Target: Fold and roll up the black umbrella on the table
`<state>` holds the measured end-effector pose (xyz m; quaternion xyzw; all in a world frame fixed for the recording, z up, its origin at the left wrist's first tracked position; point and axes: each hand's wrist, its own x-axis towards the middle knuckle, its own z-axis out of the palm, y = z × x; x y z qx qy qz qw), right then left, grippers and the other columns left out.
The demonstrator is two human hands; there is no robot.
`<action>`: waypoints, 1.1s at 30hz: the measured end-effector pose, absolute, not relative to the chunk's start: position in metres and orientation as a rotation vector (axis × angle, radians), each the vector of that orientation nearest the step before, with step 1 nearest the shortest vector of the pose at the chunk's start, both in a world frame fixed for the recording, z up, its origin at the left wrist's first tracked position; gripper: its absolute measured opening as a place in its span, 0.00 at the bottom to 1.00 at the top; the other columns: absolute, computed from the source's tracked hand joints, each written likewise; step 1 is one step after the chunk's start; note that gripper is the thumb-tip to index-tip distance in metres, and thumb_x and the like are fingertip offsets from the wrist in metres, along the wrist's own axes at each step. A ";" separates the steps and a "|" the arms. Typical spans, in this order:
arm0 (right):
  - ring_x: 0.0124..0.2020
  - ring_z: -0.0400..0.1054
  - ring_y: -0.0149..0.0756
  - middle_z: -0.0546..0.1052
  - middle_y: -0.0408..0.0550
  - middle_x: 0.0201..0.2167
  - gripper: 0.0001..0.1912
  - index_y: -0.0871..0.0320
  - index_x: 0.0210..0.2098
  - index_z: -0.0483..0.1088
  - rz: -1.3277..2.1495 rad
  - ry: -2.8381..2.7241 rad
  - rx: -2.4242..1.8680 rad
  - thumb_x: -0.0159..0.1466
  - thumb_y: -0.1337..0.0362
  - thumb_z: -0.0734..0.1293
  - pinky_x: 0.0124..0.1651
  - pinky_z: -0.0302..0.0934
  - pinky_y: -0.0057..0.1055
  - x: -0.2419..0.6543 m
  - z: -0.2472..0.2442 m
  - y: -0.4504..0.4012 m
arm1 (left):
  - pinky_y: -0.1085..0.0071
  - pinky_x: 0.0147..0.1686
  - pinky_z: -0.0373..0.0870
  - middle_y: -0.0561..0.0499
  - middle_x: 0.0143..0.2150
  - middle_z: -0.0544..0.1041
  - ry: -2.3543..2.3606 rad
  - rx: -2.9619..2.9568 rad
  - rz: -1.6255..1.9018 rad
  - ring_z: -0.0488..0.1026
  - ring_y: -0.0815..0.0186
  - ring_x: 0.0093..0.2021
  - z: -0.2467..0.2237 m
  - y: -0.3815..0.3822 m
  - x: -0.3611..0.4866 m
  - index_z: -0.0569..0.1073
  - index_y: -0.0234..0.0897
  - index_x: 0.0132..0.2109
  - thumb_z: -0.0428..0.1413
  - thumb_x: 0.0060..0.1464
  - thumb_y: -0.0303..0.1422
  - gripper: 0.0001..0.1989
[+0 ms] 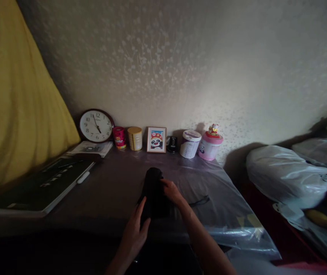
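Head view puts the long black bundle, seemingly soft fabric (151, 189), in front of you, lying lengthwise on the dark table with its glossy clear plastic cover (108, 187). Your left hand (133, 233) lies along its near left side, thumb and fingers parted, not wrapped round it. Your right hand (171, 191) has its fingers curled at the upper right edge; you cannot tell from here whether they pinch it, since the tips are lost against the black. With so loose a left hand, a pull from the right could twist the bundle or slide it over the slick cover. The thin dark strap-like strip (200, 200), right of your right forearm, might snag if your arm sweeps that way.
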<state>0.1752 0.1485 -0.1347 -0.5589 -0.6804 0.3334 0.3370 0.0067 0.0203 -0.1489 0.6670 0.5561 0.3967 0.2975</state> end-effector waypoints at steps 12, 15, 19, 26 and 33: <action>0.46 0.69 0.38 0.76 0.49 0.42 0.22 0.58 0.42 0.74 0.874 -1.698 -1.507 0.53 0.76 0.57 0.50 0.62 0.34 0.175 -0.132 0.150 | 0.58 0.60 0.53 0.46 0.63 0.57 1.511 1.786 1.053 0.54 0.62 0.63 -0.144 0.017 0.009 0.49 0.42 0.63 0.43 0.55 0.31 0.28; 0.39 0.71 0.37 0.76 0.49 0.41 0.23 0.57 0.44 0.73 0.963 -1.647 -1.511 0.53 0.75 0.57 0.37 0.68 0.32 0.174 -0.134 0.149 | 0.57 0.60 0.53 0.46 0.64 0.56 1.501 1.786 1.042 0.54 0.63 0.63 -0.144 0.017 0.009 0.48 0.42 0.63 0.43 0.55 0.31 0.28; 0.34 0.71 0.35 0.77 0.48 0.38 0.23 0.56 0.45 0.73 1.035 -1.617 -1.492 0.52 0.73 0.58 0.31 0.68 0.29 0.174 -0.135 0.148 | 0.58 0.60 0.53 0.45 0.64 0.56 1.494 1.778 1.036 0.53 0.62 0.63 -0.142 0.017 0.009 0.49 0.41 0.63 0.43 0.56 0.31 0.28; 0.36 0.71 0.36 0.77 0.48 0.39 0.23 0.56 0.44 0.73 1.018 -1.620 -1.463 0.51 0.73 0.59 0.38 0.68 0.33 0.176 -0.132 0.147 | 0.58 0.60 0.54 0.44 0.64 0.55 1.521 1.773 1.010 0.54 0.61 0.63 -0.144 0.017 0.009 0.48 0.40 0.63 0.42 0.56 0.32 0.28; 0.45 0.69 0.36 0.76 0.47 0.41 0.22 0.57 0.43 0.72 0.851 -1.678 -1.460 0.52 0.75 0.58 0.50 0.62 0.37 0.172 -0.135 0.143 | 0.57 0.60 0.52 0.46 0.64 0.56 1.520 1.786 1.032 0.53 0.62 0.63 -0.146 0.018 0.009 0.48 0.42 0.63 0.43 0.55 0.31 0.28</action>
